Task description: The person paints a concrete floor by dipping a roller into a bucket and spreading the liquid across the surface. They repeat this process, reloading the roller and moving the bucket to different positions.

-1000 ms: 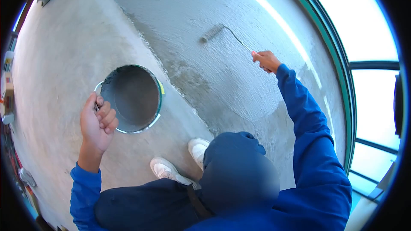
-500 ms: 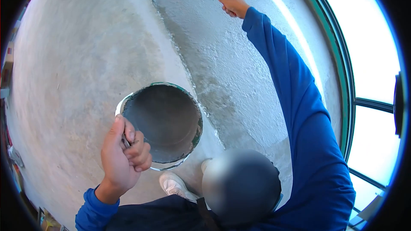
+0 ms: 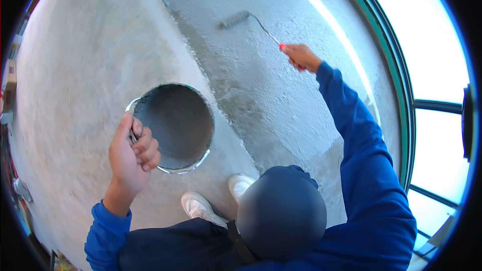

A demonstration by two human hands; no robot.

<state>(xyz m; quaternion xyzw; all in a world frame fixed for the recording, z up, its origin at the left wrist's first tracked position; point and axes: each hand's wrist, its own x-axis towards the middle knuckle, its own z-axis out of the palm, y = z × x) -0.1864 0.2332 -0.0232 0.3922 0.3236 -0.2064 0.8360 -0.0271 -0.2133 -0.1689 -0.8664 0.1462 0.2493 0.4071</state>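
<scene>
My left hand (image 3: 134,153) is closed around the handle of a round bucket (image 3: 173,128), whose inside is coated with grey material. The bucket hangs to the right of that hand, its mouth facing up toward me. Farther out, my right hand (image 3: 301,57) grips the red handle of a paint roller (image 3: 234,20). The roller's grey, wet-looking sleeve lies on the coated floor (image 3: 281,100), up and left of the hand. My fingers hide most of both handles.
Bare concrete (image 3: 90,70) spreads to the left, meeting the wet coating along a ragged edge. A green-framed window (image 3: 391,65) borders the right side. White shoes (image 3: 198,204) stand below the bucket. Boxes (image 3: 9,77) line the far left.
My right hand has drawn the roller back toward me and to the right. The bucket and my left hand have shifted slightly left and up in view.
</scene>
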